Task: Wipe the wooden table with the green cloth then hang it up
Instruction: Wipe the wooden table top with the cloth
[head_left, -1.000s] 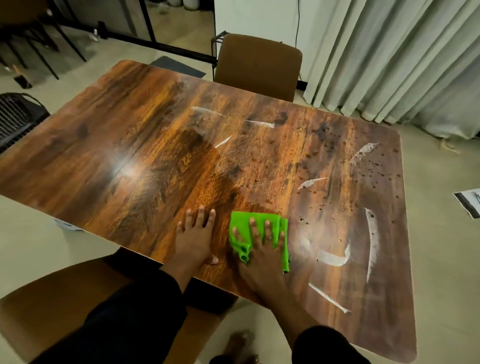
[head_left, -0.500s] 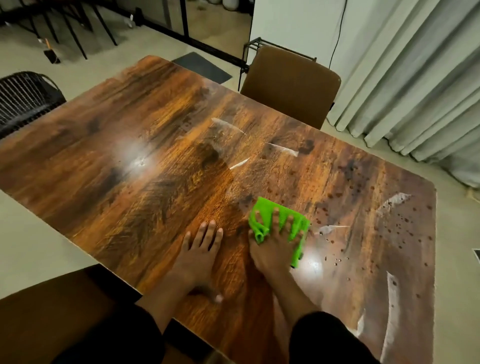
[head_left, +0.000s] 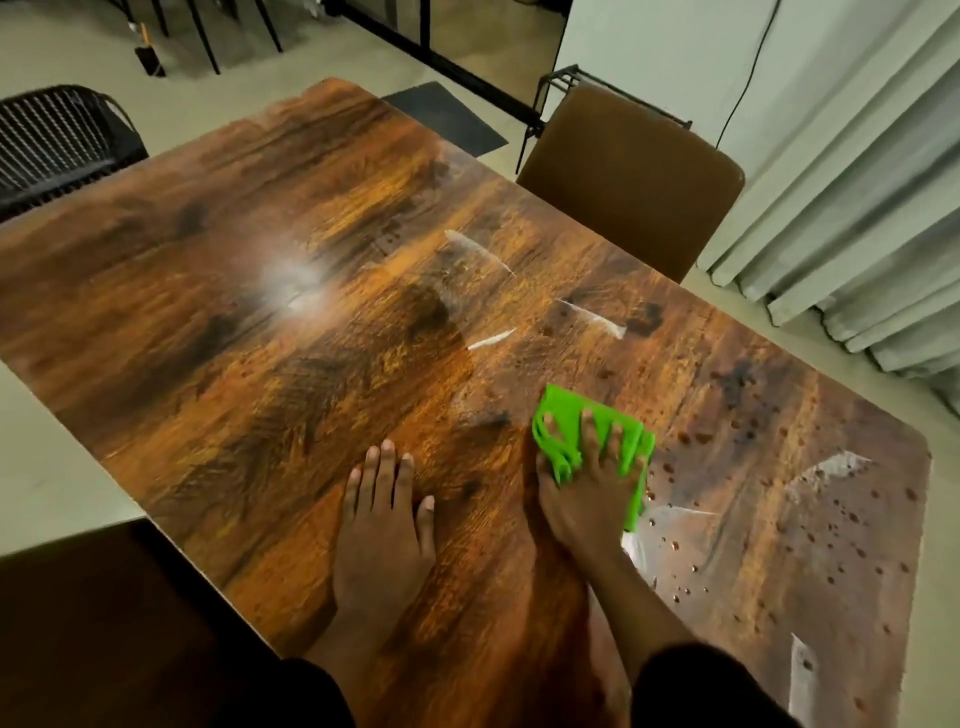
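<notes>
A glossy wooden table (head_left: 270, 332) fills most of the view. My right hand (head_left: 582, 499) presses a folded green cloth (head_left: 563, 415) flat on the table, right of centre, fingers spread over it. My left hand (head_left: 384, 525) rests palm down on the bare wood, a hand's width to the left of the cloth, holding nothing. Water drops and wet streaks (head_left: 810, 519) cover the table's right part; fainter streaks lie beyond the cloth.
A brown padded chair (head_left: 634, 182) stands at the far side, with a black metal rack (head_left: 571, 83) behind it. A black woven chair (head_left: 57, 140) is at the far left. Pale curtains (head_left: 857, 208) hang on the right. Another brown seat (head_left: 78, 623) is at the near left.
My right hand has pushed the green cloth forward, away from the near edge and toward the table's middle. My left hand stays flat on the wood.
</notes>
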